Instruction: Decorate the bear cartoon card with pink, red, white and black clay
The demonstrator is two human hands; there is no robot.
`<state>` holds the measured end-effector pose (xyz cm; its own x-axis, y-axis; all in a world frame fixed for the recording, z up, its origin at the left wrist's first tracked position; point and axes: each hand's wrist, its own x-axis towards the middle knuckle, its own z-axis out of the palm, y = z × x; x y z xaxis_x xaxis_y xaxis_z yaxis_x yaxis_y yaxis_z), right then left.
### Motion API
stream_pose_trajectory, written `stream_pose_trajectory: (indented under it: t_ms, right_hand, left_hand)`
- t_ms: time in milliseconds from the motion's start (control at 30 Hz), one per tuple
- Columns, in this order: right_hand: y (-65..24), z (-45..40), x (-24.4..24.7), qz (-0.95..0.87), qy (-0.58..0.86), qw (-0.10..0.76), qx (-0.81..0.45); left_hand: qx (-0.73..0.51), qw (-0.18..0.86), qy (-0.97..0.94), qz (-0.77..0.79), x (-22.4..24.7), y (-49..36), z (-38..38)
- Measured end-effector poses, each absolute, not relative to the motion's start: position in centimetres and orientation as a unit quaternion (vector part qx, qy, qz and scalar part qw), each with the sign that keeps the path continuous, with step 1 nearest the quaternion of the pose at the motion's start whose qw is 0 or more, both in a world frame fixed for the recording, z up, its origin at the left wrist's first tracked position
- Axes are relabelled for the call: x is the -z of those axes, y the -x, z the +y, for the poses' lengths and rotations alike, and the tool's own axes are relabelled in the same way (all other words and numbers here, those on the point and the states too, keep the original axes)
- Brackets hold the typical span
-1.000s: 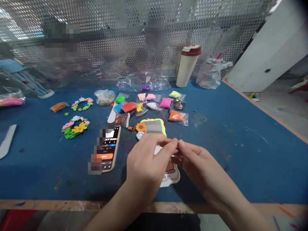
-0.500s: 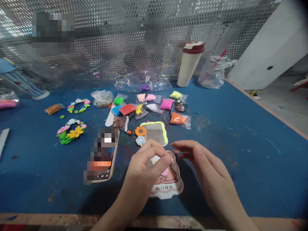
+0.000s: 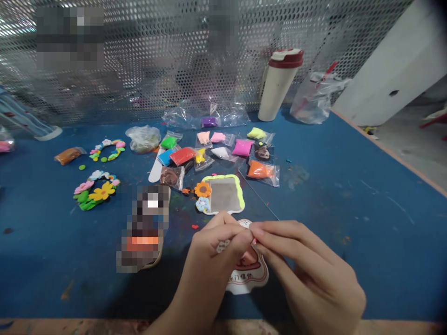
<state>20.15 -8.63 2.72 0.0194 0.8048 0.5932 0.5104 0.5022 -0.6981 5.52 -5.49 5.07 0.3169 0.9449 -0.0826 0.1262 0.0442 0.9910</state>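
Two bare hands meet above the near part of a blue table (image 3: 391, 260); clock positions are read from the joined fingertips, with twelve directly away from the wearer. At the hub is a small pink piece (image 3: 254, 241), mostly hidden by fingers. The right hand (image 3: 310, 270) closes thumb and fingers about it in a fine pinch; the left hand (image 3: 214, 251) presses thumb against forefinger at the same spot, though whether these also grip the piece cannot be told. Beneath, toward six, lies a printed card (image 3: 246, 287). The step in hand is judged to be fingertip working of the piece; the next move calls for light, even pressure and a clear view past the thumbs. At nine lies a phone (image 3: 150, 232), largely pixelated; near eleven, a framed plate (image 3: 225, 195) with yellow-green edging and flowers on its own nine o'clock side. A thin rod (image 3: 259, 194) lies at its three o'clock side. Between nine and ten are two flowered rings (image 3: 103, 190). Farther, from about eleven to twelve, spread coloured sachets (image 3: 242, 147). Beyond stand a lidded cup (image 3: 277, 88), just past twelve, and a clear bag (image 3: 310, 104) near one, before a perforated screen (image 3: 157, 56).
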Motion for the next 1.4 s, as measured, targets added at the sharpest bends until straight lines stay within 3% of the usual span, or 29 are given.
stream_pose_trajectory:
  t_ms: [267,433,733,1000,1100,1300,1400]
  right_hand:
    - [-20.4,-8.6,-2.7,-0.750,0.436,0.494,-0.051]
    - [-20.6,-8.8,-2.5,-0.696,0.479,0.520,-0.127]
    - [-20.6,-9.1,-1.8,-0.682,0.463,0.532,-0.190]
    - [-20.6,-9.1,-1.8,-0.664,0.458,0.538,-0.244]
    - [-20.5,-8.9,-1.8,-0.674,0.468,0.529,-0.216]
    - [-20.2,-8.8,-1.7,-0.712,0.474,0.515,-0.044]
    - [-20.4,-8.9,-1.5,-0.712,0.476,0.515,-0.028]
  left_hand:
    - [-0.360,0.643,-0.509,0.445,-4.8,-5.3,-5.3]
    - [-0.366,0.680,-0.437,0.460,-4.8,-4.9,-5.2]
    - [-0.378,0.663,-0.456,0.458,-4.7,-5.4,-5.3]
    - [-0.331,0.709,-0.446,0.434,-4.4,-5.7,-5.4]
    - [-0.338,0.721,-0.428,0.428,-4.3,-5.9,-5.4]
    - [-0.344,0.739,-0.366,0.449,-4.0,-5.7,-5.5]
    - [-0.352,0.739,-0.366,0.443,-4.3,-5.6,-5.7]
